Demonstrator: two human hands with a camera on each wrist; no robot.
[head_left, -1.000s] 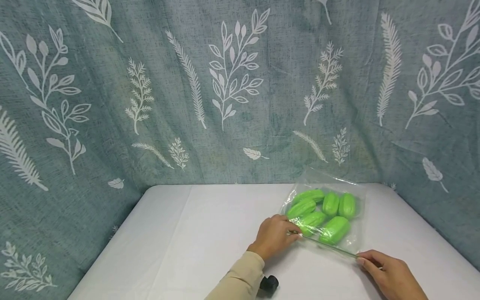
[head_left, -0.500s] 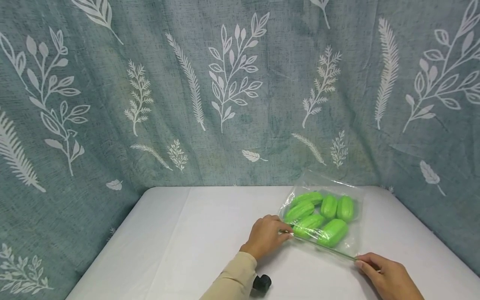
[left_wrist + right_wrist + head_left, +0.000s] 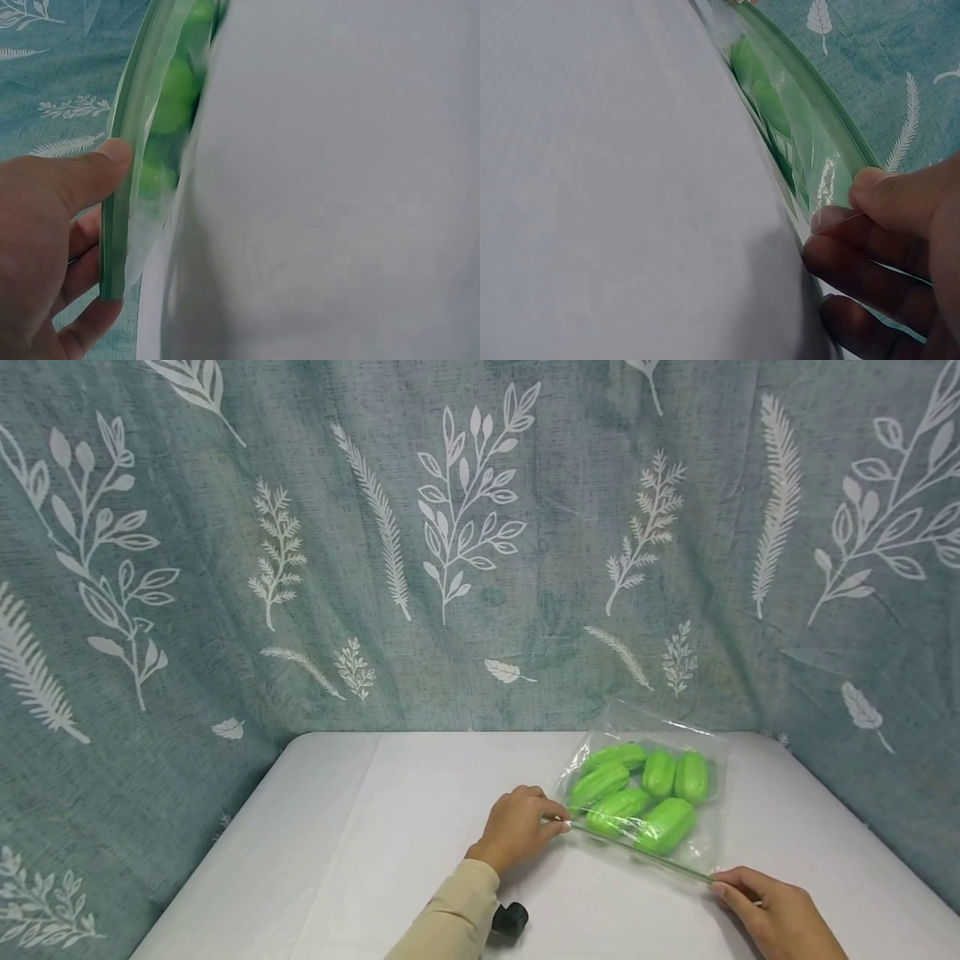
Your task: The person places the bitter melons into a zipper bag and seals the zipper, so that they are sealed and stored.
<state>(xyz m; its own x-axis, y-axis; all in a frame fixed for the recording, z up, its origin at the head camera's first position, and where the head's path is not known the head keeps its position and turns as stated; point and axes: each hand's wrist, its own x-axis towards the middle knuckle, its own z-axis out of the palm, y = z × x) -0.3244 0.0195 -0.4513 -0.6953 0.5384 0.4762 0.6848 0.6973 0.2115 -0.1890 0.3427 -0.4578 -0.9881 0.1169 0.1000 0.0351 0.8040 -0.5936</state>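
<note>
A clear zip bag (image 3: 708, 835) with a green zip strip lies at the table's right side. Inside it are several bright green, ridged pieces (image 3: 666, 827) shaped like short cucumbers. My left hand (image 3: 513, 831) pinches the strip's left end between thumb and fingers; the left wrist view shows the green strip (image 3: 112, 247) passing between them. At the other end, my right hand (image 3: 772, 906) pinches the bag's corner, with the thumb on the strip in the right wrist view (image 3: 889, 199). Between both hands the strip runs straight, and its edges look pressed together.
A white cloth covers the table (image 3: 360, 843). Behind and beside it hangs a teal curtain (image 3: 337, 568) with white leaf prints. A small black object (image 3: 510, 919) shows beside the left sleeve (image 3: 457, 906), apparently at the wrist.
My left hand has slid leftward along the strip to its left end. The right hand still holds its corner, and the bag has barely moved.
</note>
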